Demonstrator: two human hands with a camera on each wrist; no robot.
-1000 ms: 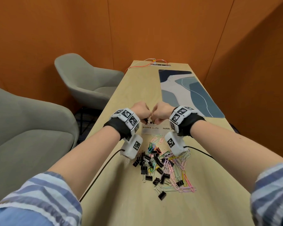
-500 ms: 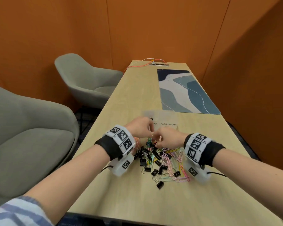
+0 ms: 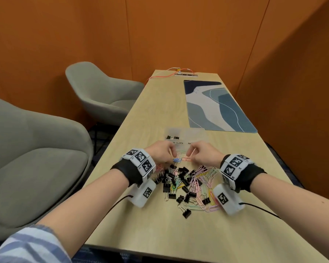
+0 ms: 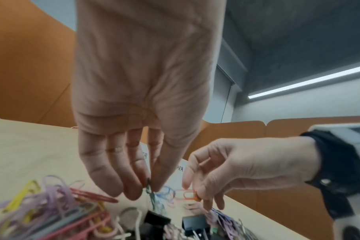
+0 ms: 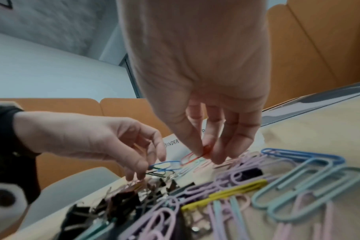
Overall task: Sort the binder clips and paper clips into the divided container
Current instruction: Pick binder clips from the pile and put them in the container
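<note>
A clear divided container (image 3: pixel 198 134) labelled for binder clips and paper clips stands just beyond my hands. A few black binder clips (image 3: pixel 172 137) lie in its left compartment. A mixed pile (image 3: pixel 186 184) of black binder clips and coloured paper clips lies on the table between my wrists. At the pile's far edge my left hand (image 3: pixel 172 158) pinches a dark green paper clip (image 4: pixel 148 186) between thumb and fingers. A blue paper clip (image 5: pixel 166 164) hangs from it. My right hand (image 3: pixel 190 158) pinches a red paper clip (image 5: pixel 192 157) that joins the blue one. All three seem hooked together.
A blue and white patterned mat (image 3: pixel 215 107) lies on the far right of the wooden table (image 3: pixel 156 114). A cable strip (image 3: pixel 185 74) sits at the far end. Two grey armchairs (image 3: pixel 101 93) stand along the left side. Orange walls close in behind and to the right.
My hands have drawn back from over the container to the far edge of the pile. Each now pinches a paper clip, and they are a little farther apart than half a second ago.
</note>
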